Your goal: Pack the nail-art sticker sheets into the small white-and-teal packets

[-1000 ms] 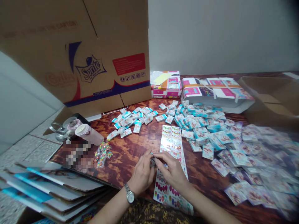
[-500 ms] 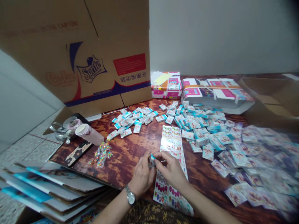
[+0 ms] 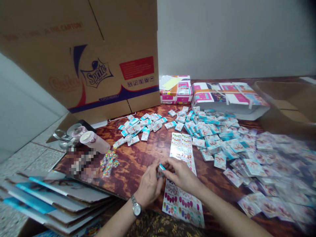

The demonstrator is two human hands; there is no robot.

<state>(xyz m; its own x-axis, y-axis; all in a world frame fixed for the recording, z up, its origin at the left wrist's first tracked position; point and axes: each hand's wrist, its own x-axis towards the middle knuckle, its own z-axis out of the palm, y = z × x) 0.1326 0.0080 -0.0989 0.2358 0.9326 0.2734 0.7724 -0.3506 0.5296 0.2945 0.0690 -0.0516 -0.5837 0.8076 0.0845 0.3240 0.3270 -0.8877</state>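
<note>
Both my hands meet over the front middle of the table, on a small blue-and-white box point(image 3: 161, 167). My left hand point(image 3: 148, 184), with a watch at the wrist, has its fingers closed around the box from the left. From the right, my right hand point(image 3: 182, 174) pinches its top end between thumb and fingers. Beneath my right hand lies a long sheet of colourful stickers point(image 3: 181, 148). To the left rest small packets of coloured sweets point(image 3: 109, 163). Farther back is a group of small boxes point(image 3: 145, 134), and a larger pile of boxes point(image 3: 209, 130) spreads to the right.
A large Sprite carton point(image 3: 111, 49) stands at the back left. Beside it are wrapped packages point(image 3: 175, 90) and an open brown carton point(image 3: 291, 98). A pink cup point(image 3: 95, 141) lies tilted at left, near stacked cardboard point(image 3: 61, 197). Plastic-wrapped packets point(image 3: 271, 177) cover the right side.
My right hand has shifted slightly, its fingers lying flatter over the top of the small box. Both hands still hold it in nearly the same place.
</note>
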